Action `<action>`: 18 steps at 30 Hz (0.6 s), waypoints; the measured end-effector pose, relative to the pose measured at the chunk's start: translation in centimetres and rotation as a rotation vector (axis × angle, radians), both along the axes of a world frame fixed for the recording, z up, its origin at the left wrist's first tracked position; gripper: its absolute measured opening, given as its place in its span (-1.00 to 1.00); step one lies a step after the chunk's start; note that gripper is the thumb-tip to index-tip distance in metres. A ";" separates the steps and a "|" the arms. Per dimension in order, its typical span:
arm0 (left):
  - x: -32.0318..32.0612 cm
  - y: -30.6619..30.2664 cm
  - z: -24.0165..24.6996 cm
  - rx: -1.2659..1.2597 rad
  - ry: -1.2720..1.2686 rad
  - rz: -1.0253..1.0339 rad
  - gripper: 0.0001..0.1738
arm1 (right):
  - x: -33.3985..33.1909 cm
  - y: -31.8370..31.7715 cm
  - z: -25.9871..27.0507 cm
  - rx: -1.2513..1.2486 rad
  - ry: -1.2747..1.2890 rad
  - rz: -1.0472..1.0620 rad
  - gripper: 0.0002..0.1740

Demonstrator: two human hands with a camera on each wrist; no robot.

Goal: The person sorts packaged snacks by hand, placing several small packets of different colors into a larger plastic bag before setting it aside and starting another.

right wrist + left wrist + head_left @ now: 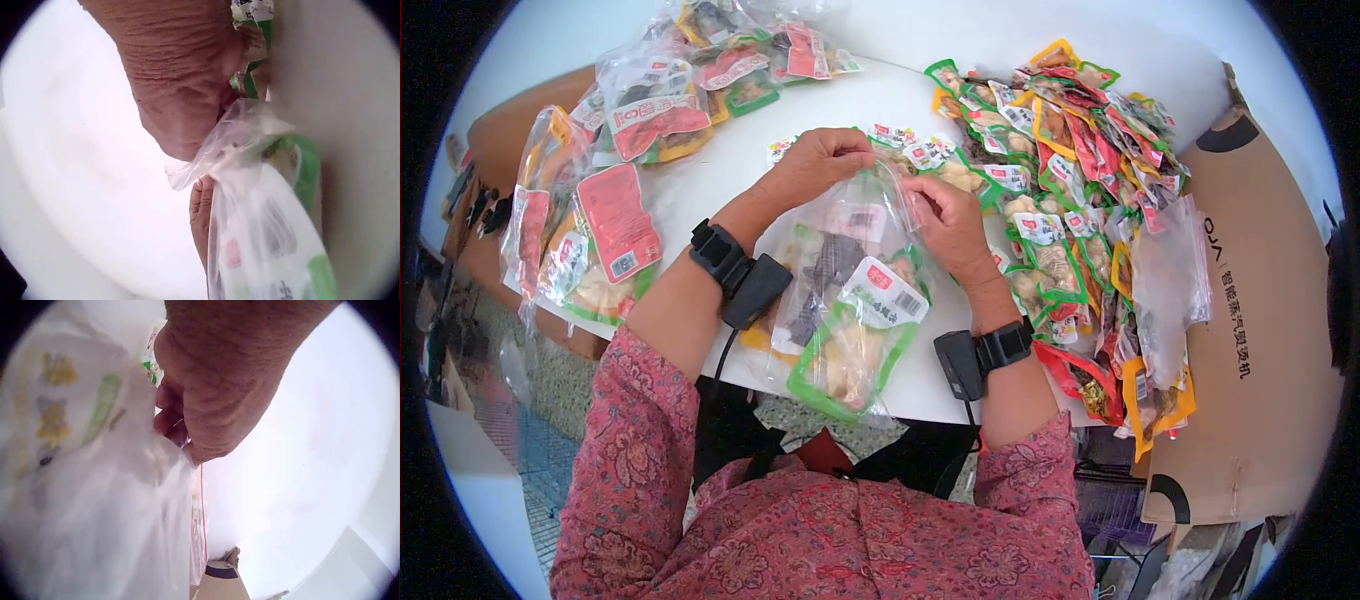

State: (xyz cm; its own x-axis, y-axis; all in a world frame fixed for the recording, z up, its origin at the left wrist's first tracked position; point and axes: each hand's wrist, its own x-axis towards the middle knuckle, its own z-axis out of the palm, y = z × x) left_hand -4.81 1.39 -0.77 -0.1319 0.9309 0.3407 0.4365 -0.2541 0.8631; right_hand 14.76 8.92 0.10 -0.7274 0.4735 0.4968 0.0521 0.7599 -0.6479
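A clear plastic bag (805, 290) hangs upright over the front of the white table, several snack packets showing through it. The foremost is a green-edged packet (855, 350) with a white label. My left hand (825, 165) pinches the bag's top edge at its left end. At the other end, my right hand (945, 220) holds the same edge between thumb and fingers. From the right wrist, the bag's thin film (231, 144) bunches at the fingers. In the left wrist view, curled fingers (172, 422) meet the bag's rim.
A large heap of snack packets (1060, 150) covers the table's right side, with empty-looking clear bags (1170, 280) over its front. Filled bags (650, 100) lie at the back left, and another filled bag (580, 220) sits at the left edge. A cardboard box (1250, 300) stands right.
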 end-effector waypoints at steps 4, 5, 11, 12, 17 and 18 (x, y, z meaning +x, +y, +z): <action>0.3 0.0 -0.1 -0.004 0.024 0.130 -0.84 | 0.0 0.2 -0.3 0.058 0.062 -0.047 -0.86; 0.2 0.1 -0.3 0.001 0.029 0.178 -0.85 | 0.0 0.2 -0.4 0.074 0.063 -0.055 -0.86; 0.5 0.1 -0.5 0.020 0.121 0.232 -0.86 | -0.1 0.1 0.0 0.102 0.027 -0.093 -0.86; 0.5 0.2 -0.8 0.022 0.119 0.231 -0.86 | -0.1 0.1 0.0 0.106 0.011 -0.101 -0.86; 1.0 0.3 -1.3 0.093 0.131 0.187 -0.84 | -0.4 0.6 -0.7 0.122 0.054 -0.106 -0.85; 0.8 0.6 -1.5 0.094 0.130 0.172 -0.84 | -0.3 0.4 -0.7 0.084 0.057 -0.114 -0.85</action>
State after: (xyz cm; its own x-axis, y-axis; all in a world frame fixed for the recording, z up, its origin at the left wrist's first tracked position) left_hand -4.02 2.01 -2.32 -0.2355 0.8617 0.4495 0.5862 -0.2429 0.7729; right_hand 14.46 9.31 -0.59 -0.6407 0.5067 0.5769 0.1061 0.8026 -0.5870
